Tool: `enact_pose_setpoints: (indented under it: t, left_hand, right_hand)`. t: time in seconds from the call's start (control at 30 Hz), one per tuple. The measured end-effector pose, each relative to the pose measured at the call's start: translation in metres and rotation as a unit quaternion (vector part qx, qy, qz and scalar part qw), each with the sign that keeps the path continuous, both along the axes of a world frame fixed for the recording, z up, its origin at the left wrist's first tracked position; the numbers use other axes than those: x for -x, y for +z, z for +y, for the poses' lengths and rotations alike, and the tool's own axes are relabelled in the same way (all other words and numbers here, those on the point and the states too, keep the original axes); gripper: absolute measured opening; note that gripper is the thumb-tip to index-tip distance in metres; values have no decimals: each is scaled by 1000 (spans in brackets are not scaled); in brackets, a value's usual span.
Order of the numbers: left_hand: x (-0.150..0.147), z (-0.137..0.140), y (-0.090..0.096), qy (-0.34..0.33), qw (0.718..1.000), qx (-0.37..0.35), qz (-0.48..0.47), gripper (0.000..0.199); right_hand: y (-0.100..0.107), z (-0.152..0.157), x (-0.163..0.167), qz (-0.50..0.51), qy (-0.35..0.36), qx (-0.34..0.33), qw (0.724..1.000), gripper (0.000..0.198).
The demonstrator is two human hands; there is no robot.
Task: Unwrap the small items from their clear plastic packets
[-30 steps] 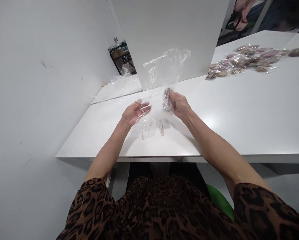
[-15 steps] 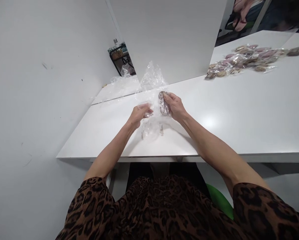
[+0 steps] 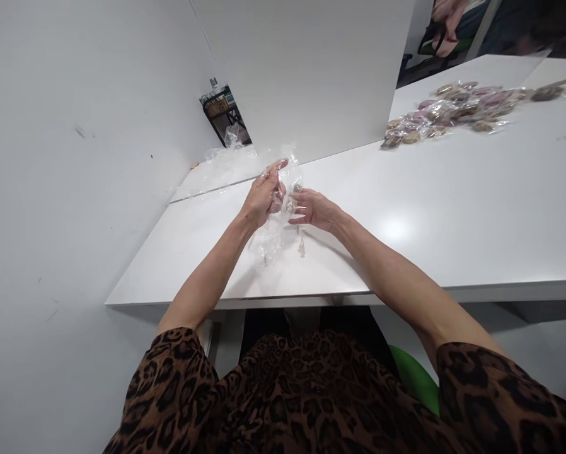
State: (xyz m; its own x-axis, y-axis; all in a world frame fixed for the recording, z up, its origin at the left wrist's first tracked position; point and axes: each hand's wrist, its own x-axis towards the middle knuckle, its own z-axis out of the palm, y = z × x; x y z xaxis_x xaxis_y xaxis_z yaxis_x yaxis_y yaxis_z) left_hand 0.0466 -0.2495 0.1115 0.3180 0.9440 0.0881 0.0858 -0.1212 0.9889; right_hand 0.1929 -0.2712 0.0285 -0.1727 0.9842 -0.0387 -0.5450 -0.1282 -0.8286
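My left hand (image 3: 260, 198) is closed on crumpled clear plastic film (image 3: 268, 236), which spreads above and below the fingers over the table. Whether the film is a bag or a loose sheet I cannot tell. A pinkish-brown lump shows through the plastic by the left fingers. My right hand (image 3: 315, 209) faces it from the right, fingers apart, its fingertips at the edge of the film. A small greyish bit sits at the right fingertips, too blurred to name.
On the white table (image 3: 444, 208), a heap of small clear-wrapped packets (image 3: 462, 110), brown, tan and pink, lies at the far right. A white upright panel (image 3: 321, 75) stands behind my hands. More crumpled clear plastic (image 3: 226, 154) lies at the back left, by the wall.
My right hand has opened, and the brown wrapped packet no longer shows in it. My left hand has moved up and turned, and the clear film has shifted with it.
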Motion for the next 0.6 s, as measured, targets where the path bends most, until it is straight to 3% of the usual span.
enact_pose_setpoints:
  t: [0.2, 0.3, 0.43, 0.6]
  left_hand:
    - [22, 7, 26, 34, 999, -26, 2, 42]
    - [27, 6, 32, 32, 999, -16, -3, 41]
    - [23, 3, 21, 28, 1000, -6, -6, 45]
    - [12, -3, 7, 52, 998, -28, -17, 47]
  right_hand:
    - [-6, 11, -12, 7, -93, 76, 993, 45]
    - [-7, 10, -14, 9, -56, 73, 996, 35]
    - [-1, 1, -10, 82, 45, 5, 996, 37]
    - [3, -3, -2, 122, -8, -1, 993, 52]
